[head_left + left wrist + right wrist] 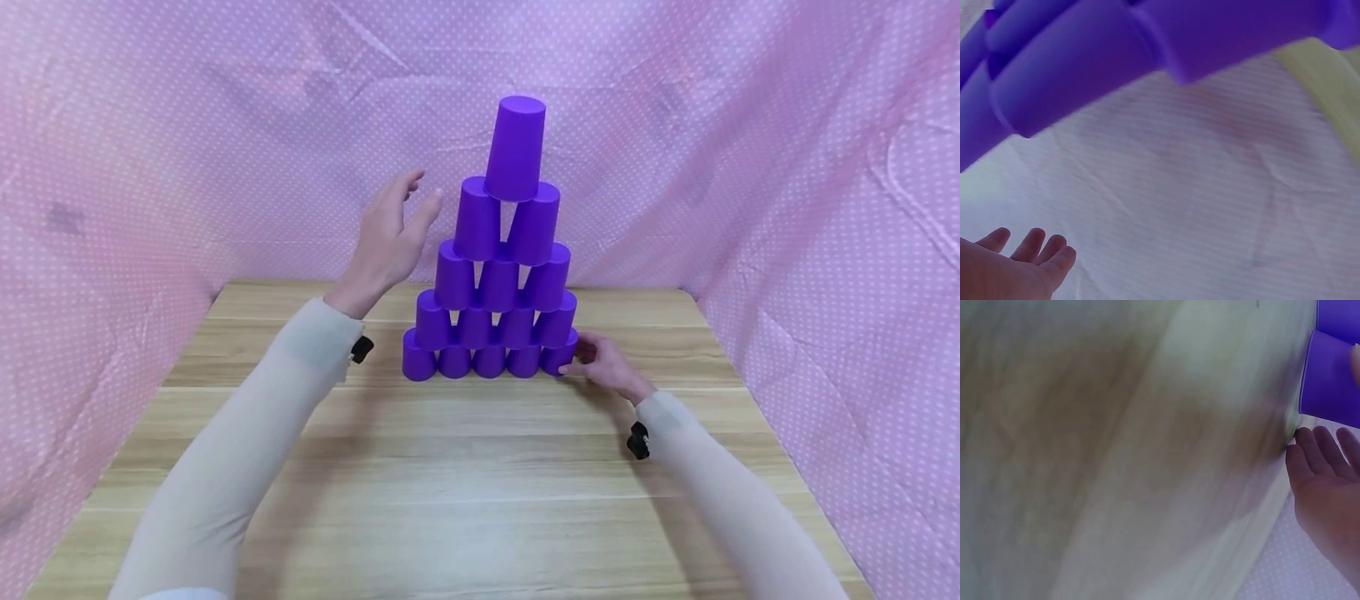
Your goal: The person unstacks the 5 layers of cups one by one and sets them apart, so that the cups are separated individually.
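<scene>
Purple cups stand upside down in a pyramid of several rows, narrowing from the wide bottom row to a single top cup. My left hand is raised in the air left of the upper rows, fingers loosely bent, holding nothing and apart from the cups. In the left wrist view this hand is below the stacked cups. Down at the table, my right hand is beside the rightmost bottom cup, thumb in front of it. The right wrist view shows extended fingers close to that cup.
The pyramid rests on a wood-grain table, towards its far edge. Pink dotted cloth hangs behind the table and along both sides. A small black device is on the left wrist and another black device on the right.
</scene>
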`<state>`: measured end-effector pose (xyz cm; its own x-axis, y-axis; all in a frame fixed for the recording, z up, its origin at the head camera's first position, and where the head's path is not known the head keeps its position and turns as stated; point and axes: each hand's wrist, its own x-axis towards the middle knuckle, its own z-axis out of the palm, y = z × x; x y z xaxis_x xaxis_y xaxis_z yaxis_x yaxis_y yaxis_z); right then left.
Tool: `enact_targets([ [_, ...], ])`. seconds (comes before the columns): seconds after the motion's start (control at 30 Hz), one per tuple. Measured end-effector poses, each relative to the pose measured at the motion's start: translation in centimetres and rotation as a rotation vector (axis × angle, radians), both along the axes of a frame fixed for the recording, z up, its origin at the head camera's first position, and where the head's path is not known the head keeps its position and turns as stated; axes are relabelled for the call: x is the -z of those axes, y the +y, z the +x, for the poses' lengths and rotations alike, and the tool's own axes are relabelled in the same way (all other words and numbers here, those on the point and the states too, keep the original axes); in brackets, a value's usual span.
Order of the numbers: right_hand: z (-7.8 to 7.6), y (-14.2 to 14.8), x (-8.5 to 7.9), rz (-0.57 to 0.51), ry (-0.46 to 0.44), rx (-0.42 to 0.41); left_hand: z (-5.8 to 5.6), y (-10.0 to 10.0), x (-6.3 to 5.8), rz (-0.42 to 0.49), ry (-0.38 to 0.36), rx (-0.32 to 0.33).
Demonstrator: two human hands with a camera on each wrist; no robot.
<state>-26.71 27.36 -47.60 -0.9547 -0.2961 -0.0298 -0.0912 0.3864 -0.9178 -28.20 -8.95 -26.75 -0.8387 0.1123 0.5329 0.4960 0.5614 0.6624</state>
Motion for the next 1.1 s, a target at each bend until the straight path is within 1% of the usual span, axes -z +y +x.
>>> enact_targets([
  [0.13, 0.1, 0.1, 0.2, 0.021, -0.009, 0.002, 0.3, 1.1, -1.1, 0.027, 0.026, 0.018],
  [0.3, 0.3, 0.0, 0.2, 0.048, -0.018, 0.014, 0.5, 2.0, -1.7, 0.034, 0.058, 0.045],
  [0.47, 0.2, -0.1, 0.4, 0.048, -0.012, 0.022, 0.7, 2.8, -3.0, 0.056, 0.028, 0.052],
  [0.67, 0.1, -0.3, 0.4, 0.053, -0.007, 0.021, 0.9, 4.0, -5.5, 0.093, -0.087, 0.084],
  [0.8, -0.1, -0.4, 0.1, 0.049, 0.011, 0.023, 0.9, 4.7, -7.0, 0.066, -0.154, 0.092],
  [0.93, 0.0, -0.4, 0.3, 0.042, 0.023, 0.023, 0.9, 5.3, -7.7, 0.054, -0.212, 0.099],
  [1.1, 0.4, -0.4, 0.6, 0.071, 0.023, 0.016, 0.7, 5.6, -7.8, 0.091, -0.277, 0.096],
])
